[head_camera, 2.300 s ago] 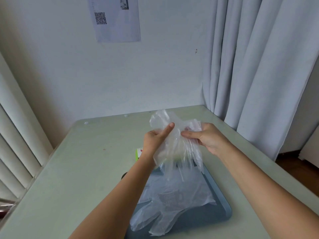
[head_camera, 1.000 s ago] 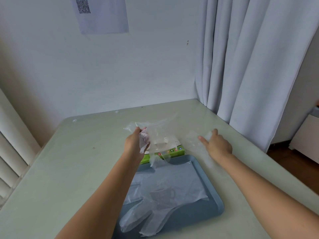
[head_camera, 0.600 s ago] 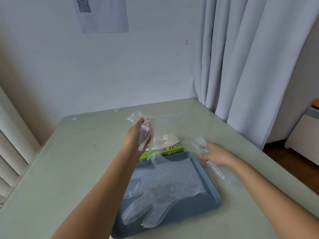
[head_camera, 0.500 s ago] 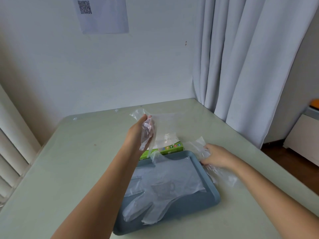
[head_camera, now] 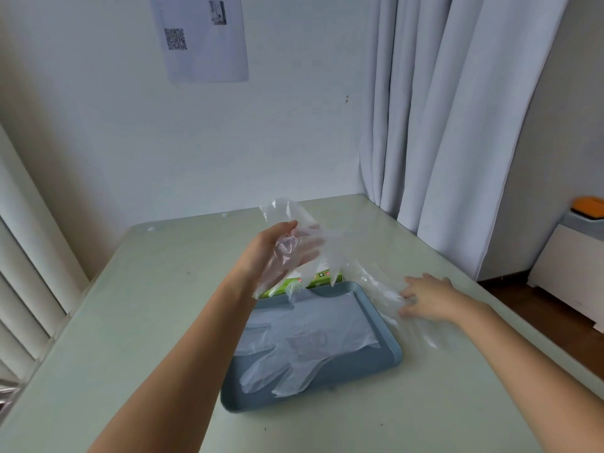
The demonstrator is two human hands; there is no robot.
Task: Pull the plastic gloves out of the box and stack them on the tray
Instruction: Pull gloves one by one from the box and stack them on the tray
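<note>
both forearms (head_camera: 183, 354) bare; left hand (head_camera: 281, 253); right hand (head_camera: 428, 299)

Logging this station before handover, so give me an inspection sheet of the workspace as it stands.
Surface: pale green table, small specks.
Job's things: green printed box behind blue-grey plastic tray; clear plastic gloves stacked in tray.
Clutter: nothing seen.
Hands: left hand raised, holds clear glove; right hand rests on another glove on table beside tray, grip unclear.
Cables: nothing seen.
Surroundings: white wall, QR-code sheet, pale curtain, window blinds, white cabinet.
</note>
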